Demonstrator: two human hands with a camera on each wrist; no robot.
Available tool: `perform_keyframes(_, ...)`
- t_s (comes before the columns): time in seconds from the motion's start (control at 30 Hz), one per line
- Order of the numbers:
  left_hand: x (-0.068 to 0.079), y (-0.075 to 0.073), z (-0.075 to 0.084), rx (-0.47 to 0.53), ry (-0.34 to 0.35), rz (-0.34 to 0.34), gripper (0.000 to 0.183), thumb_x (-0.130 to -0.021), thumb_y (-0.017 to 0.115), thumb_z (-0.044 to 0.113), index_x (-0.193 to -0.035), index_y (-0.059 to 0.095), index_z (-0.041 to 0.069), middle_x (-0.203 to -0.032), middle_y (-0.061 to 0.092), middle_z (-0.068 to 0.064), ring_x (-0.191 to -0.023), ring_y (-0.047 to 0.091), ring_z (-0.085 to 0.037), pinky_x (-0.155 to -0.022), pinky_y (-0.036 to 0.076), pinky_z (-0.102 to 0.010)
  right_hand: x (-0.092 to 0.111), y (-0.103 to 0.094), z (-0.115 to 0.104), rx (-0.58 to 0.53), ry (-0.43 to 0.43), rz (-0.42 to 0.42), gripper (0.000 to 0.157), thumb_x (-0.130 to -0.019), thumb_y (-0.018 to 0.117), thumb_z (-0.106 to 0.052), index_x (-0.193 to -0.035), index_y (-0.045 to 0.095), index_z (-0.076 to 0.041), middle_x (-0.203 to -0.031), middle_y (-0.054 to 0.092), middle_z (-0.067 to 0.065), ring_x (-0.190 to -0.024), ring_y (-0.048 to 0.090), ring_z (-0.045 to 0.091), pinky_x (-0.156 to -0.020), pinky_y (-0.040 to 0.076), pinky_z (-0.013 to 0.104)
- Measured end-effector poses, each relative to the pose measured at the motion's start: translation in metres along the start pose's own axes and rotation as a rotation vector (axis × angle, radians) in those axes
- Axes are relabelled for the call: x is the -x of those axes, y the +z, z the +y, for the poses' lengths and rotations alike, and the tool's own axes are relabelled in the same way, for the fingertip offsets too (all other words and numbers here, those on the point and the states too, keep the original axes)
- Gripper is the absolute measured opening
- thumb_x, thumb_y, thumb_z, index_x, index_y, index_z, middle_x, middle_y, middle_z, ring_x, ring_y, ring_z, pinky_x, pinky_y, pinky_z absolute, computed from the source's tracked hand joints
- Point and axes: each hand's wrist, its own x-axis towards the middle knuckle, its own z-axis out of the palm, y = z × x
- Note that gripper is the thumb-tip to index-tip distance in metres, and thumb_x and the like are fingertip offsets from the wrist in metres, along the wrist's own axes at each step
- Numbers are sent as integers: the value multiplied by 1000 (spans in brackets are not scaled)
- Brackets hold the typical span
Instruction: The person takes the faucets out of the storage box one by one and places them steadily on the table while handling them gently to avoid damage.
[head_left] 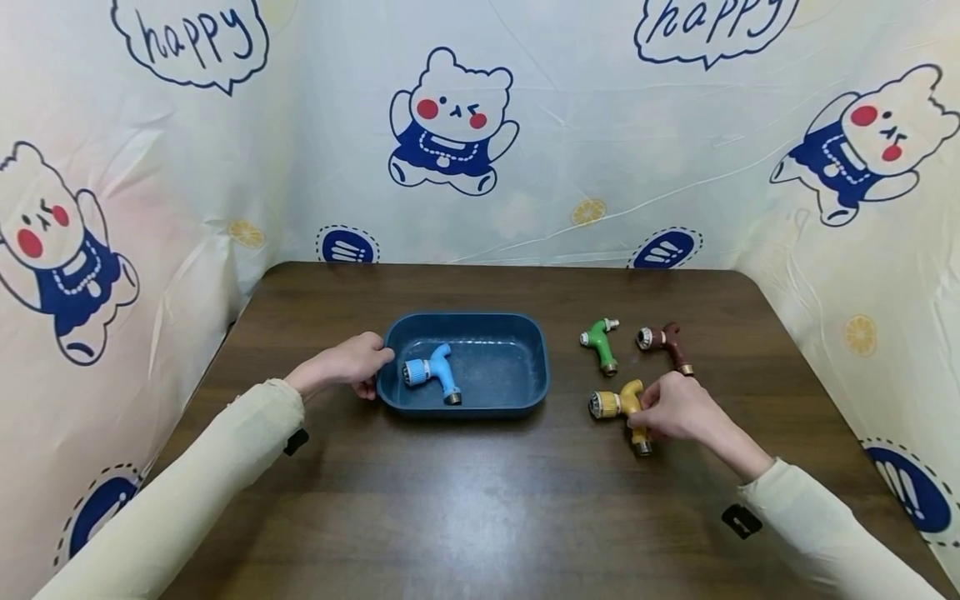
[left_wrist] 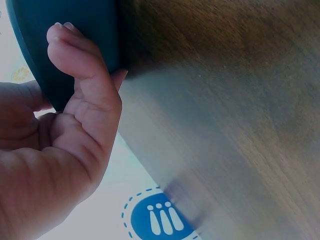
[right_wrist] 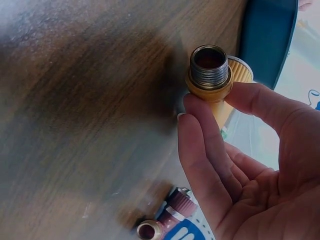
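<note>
Pinching the yellow tap (head_left: 624, 404), the right hand (head_left: 678, 407) needs firmness; the left hand (head_left: 351, 362) grips the tray (head_left: 498, 367) by its left edge

Pale, creased sheeting (head_left: 330, 158) walls in the dark wood-grain table (head_left: 375, 517) at 9, 12 and 3 o'clock; the table's far corners are rounded. From the head view's centre, a blue-clad printed bear (head_left: 444, 150) shows at 12 o'clock, a second bear (head_left: 75, 279) at 9 — and a "happy" speech bubble (head_left: 193, 42) at 10. Soft glare (head_left: 480, 508) whitens the tabletop at 6 o'clock.
</note>
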Motion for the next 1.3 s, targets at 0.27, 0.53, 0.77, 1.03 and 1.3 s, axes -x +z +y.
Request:
perform_keyframes(0.27, 2, -1, 0, 8, 1, -1, 27, -111, 40, 12, -105, 55, -9, -72, 62, -12, -55, 65, -17, -58, 62, -31, -1, 1, -1, -18, 5, -11, 16, -82, 83, -22, -73, 74, -13, -61, 68, -2, -56, 68, 16, -52, 51, 30)
perform_keyframes(0.53, 1, 1, 1, 4, 4, 4, 26, -111, 40, 11, -104, 55, -9, -71, 62, -12, -55, 65, -16, -57, 61, -31, 0, 2, -1, -26, 15, -12, 16, -82, 83, -22, -72, 74, -13, -59, 68, -1, -56, 69, 18, -52, 50, 30)
perform_keyframes(0.77, 0, 1, 1, 2, 2, 3, 26, -111, 40, 11, -103, 55, -9, -71, 62, -12, -54, 65, -16, -57, 61, -31, -1, 2, 1, -40, 28, -22, 16, -83, 83, -21, -75, 74, -12, -60, 68, -1, -55, 68, 18, -51, 51, 30)
perform_keyframes(1.03, 0, 1, 0, 3, -9, 2, 26, -111, 40, 12, -104, 55, -8, -73, 62, -12, -55, 65, -16, -58, 62, -31, 0, 3, 2, -54, 32, -24, 16, -84, 84, -21, -75, 74, -12, -60, 68, -1, -56, 68, 18, -51, 52, 30)
perform_keyframes(1.3, 0, 1, 1, 1, -14, 8, 27, -111, 40, 12, -105, 55, -10, -73, 62, -12, -56, 65, -16, -59, 62, -31, 0, 3, 2, -67, 41, -47, 16, -85, 83, -21, -75, 74, -11, -61, 69, 0, -56, 68, 18, -52, 53, 30)
